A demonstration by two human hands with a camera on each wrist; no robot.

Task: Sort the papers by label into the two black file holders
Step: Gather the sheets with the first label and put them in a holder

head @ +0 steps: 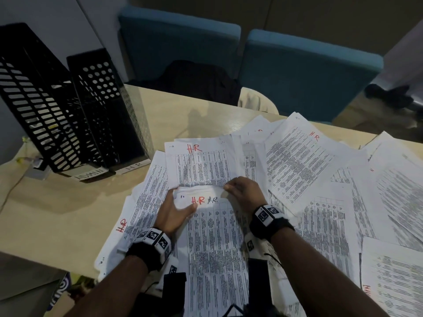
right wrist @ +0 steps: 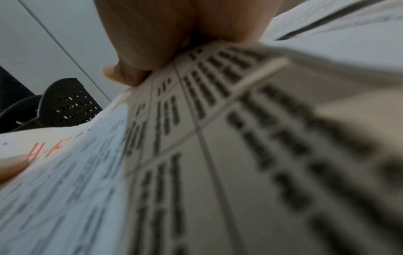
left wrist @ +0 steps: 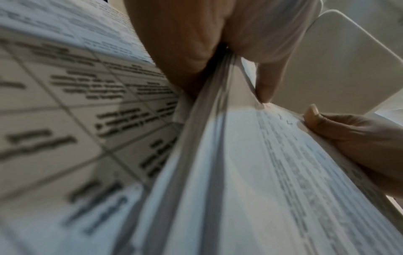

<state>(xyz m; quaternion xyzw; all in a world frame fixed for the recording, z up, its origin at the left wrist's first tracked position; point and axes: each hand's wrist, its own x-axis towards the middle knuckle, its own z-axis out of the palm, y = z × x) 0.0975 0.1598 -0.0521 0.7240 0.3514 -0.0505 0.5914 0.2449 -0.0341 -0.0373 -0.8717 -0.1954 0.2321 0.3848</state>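
Left hand (head: 174, 211) and right hand (head: 242, 191) grip top corners of H.R stack (head: 212, 236), fingers pinching edges, amid papers strewn on table (head: 68, 207). File holders (head: 75, 110) far left, upright.

We are looking at matt white printed paper: a stack of sheets (head: 215, 236) is lying under our hands, and more loose sheets (head: 304, 161) of the same thin, smooth paper are spreading over the table (head: 57, 207), whose top is showing a pale, wood-look finish with a soft sheen. The two black file holders (head: 68, 115) are looking like perforated sheet metal with a matt coat. We are wearing black fabric wrist straps (head: 267, 227) carrying smooth white printed tags. Behind, the chairs (head: 304, 72) are showing blue cloth upholstery, matt and slightly rough.
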